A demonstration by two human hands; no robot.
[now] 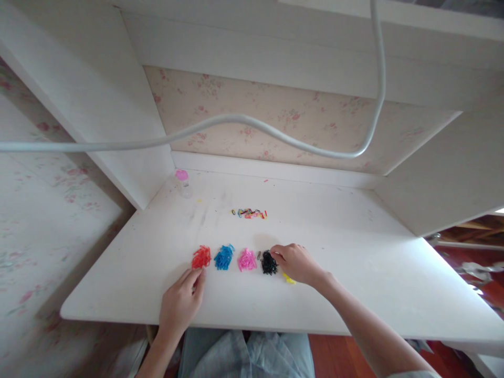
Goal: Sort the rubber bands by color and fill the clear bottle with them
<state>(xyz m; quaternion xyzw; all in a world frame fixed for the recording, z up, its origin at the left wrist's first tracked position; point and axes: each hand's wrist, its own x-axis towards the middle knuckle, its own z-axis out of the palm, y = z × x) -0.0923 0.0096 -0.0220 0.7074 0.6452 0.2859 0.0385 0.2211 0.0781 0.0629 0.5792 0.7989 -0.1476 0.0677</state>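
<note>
So the white desk (354, 252) gives both hands flat working room. Right hand (297, 262) has its fingertips pinched together at the black pile (269, 263), probably for picking small stuff; can't tell if they've got a band. Left hand (181, 299) is curled, fingertips just below the red pile (201, 257), grip unclear too. Pink-lidded jar (183, 184) sits way beyond the left fingers, mixed bunch (252, 213) beyond both. Blue (224, 257) and pink piles (247, 260) lie between the fingers, spaced apart, I guess so colours don't mix. Yellow pile (289, 279) is partly under the right hand, and one loose dark band (259, 255) is left of those fingertips.

Home room: floral wallpaper (248, 115), white built-in desk (346, 268), reddish wooden floor (331, 357).
</note>
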